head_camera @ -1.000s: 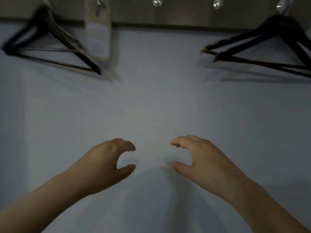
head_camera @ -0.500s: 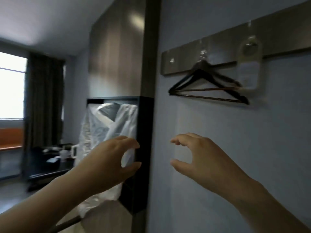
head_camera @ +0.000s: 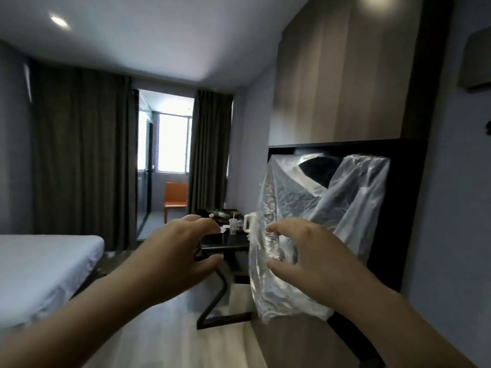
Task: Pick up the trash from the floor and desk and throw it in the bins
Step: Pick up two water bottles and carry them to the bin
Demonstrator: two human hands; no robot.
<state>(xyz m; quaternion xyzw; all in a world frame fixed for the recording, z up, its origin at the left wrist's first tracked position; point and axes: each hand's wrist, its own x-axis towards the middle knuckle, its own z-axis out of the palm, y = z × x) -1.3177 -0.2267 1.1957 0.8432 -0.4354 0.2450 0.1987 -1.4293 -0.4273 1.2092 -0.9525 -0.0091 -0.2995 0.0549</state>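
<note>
My left hand [head_camera: 183, 251] and my right hand [head_camera: 305, 253] are raised side by side at chest height, fingers and thumbs curved into a loose C, holding nothing. Behind my right hand a clear plastic bag [head_camera: 345, 197] hangs from a black wall niche [head_camera: 398, 208]; I cannot tell whether the hand touches it. Farther back stands a black desk [head_camera: 225, 245] carrying a clear cup with a straw [head_camera: 233, 224], a white handled item [head_camera: 249, 221] and dark food containers [head_camera: 220, 214]. No bin is in view.
A white bed [head_camera: 39, 266] fills the left side. Pale wood floor [head_camera: 164, 335] runs between the bed and the desk. Dark curtains [head_camera: 79, 160] flank a window, with an orange chair [head_camera: 175, 199] below it. Wood-panelled cabinets rise at the right.
The view has swung left from a bare wall with hangers into the room. Both hands keep the same curved pose in front of me.
</note>
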